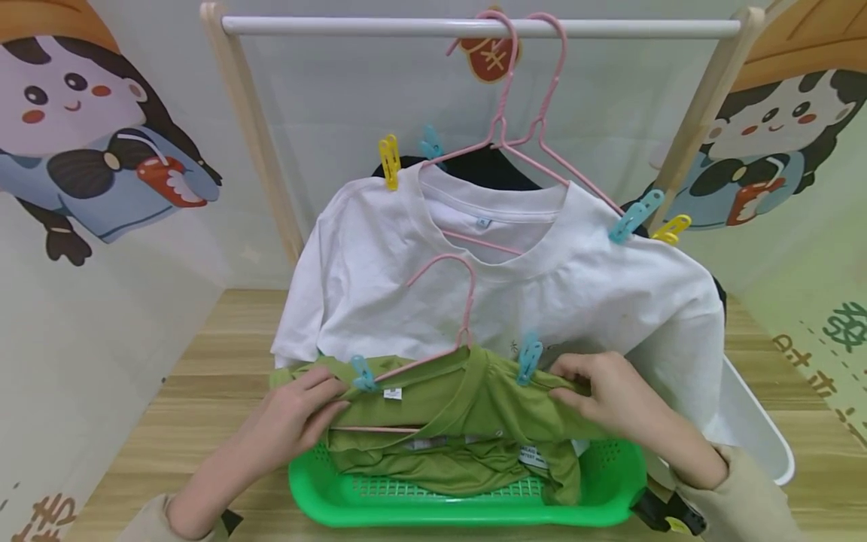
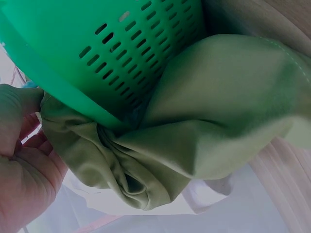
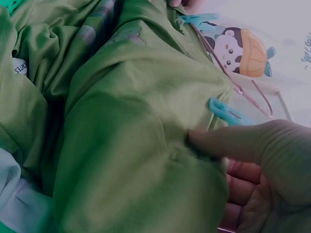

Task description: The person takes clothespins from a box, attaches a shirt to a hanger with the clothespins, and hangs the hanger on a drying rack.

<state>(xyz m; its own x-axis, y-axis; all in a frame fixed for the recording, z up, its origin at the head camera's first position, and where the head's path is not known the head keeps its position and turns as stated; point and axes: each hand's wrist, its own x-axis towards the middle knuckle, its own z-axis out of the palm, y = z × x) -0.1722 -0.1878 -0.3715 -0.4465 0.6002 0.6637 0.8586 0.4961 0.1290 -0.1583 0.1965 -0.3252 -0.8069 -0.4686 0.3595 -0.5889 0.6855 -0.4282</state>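
A green T-shirt (image 1: 501, 399) hangs on a pink hanger (image 1: 470, 293), its hook standing free below the rail. Two blue clothespins, one at the left shoulder (image 1: 363, 373) and one at the right (image 1: 530, 360), clip the shirt to the hanger. My left hand (image 1: 298, 414) pinches the cloth by the left shoulder; in the left wrist view the sleeve (image 2: 233, 107) droops beside the basket. With thumb against fingers, my right hand (image 3: 262, 170) holds the opposite shoulder, just outside its clothespin (image 3: 228, 112). The shirt's lower part lies bunched in the green basket (image 1: 467, 516).
Behind, a white T-shirt (image 1: 379, 301) with yellow and blue clothespins hangs from the white rail (image 1: 352, 27) of a wooden-sided rack, in front of a black garment (image 1: 481, 169). A white tub (image 1: 759, 429) stands at right, a black object (image 1: 667, 512) by the basket.
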